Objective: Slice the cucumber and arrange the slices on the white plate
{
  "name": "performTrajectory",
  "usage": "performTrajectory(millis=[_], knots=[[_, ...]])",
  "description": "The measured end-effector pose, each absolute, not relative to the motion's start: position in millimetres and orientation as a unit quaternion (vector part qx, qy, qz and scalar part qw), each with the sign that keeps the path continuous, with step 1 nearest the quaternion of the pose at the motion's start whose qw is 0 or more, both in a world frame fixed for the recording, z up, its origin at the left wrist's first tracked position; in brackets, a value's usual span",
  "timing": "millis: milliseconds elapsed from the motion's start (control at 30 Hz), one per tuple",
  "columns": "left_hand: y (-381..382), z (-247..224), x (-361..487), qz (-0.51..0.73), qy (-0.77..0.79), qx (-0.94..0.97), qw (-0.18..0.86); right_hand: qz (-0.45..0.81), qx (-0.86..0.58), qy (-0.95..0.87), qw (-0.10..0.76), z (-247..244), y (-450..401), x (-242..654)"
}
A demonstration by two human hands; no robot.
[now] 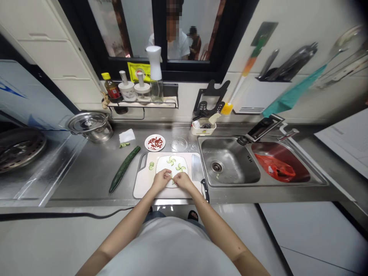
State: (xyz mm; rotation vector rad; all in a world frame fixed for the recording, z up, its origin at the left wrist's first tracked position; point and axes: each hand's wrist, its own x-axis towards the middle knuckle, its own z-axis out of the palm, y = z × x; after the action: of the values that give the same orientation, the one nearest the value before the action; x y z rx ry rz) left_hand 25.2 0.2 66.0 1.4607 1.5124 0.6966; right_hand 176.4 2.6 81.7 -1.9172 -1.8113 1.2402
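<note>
At the left of the frame, a lidded steel pot [97, 128] stands on the counter; right of it, a long cucumber [123, 170] lies slantwise, with green scraps [124, 145] near its upper end, just below a white paper sheet [127, 135]. Toward the lower centre, a cutting board [143, 180] bears a small group of cucumber slices [151, 165], apparently unused so far, just left of a white plate [161, 164]. On the plate, two fans appear complete: an upper fan [171, 160] and a right-hand fan [180, 167]. A third seems barely begun at the plate's lower edge. There the left hand [162, 179] and right hand [182, 180] meet, fingertips bunched around a pale-green slice [173, 181]; which hand grips it, I cannot tell. Above, a round dish [146, 143] holds chopped red pieces, none visible on the plate. A black-handled knife [205, 188] lies at the board's right edge, beside the sink [230, 157].
</note>
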Motion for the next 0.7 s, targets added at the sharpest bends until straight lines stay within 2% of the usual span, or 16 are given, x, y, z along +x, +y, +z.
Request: performTrajectory(millis=[333,700], knots=[[-2,64,27,0.164,0.635,0.684,0.320,0.314,-0.685,-0.657,0.007,94,-5,162],[-4,64,28,0.131,0.626,0.714,0.285,0.258,-0.675,-0.690,-0.041,97,-11,159]])
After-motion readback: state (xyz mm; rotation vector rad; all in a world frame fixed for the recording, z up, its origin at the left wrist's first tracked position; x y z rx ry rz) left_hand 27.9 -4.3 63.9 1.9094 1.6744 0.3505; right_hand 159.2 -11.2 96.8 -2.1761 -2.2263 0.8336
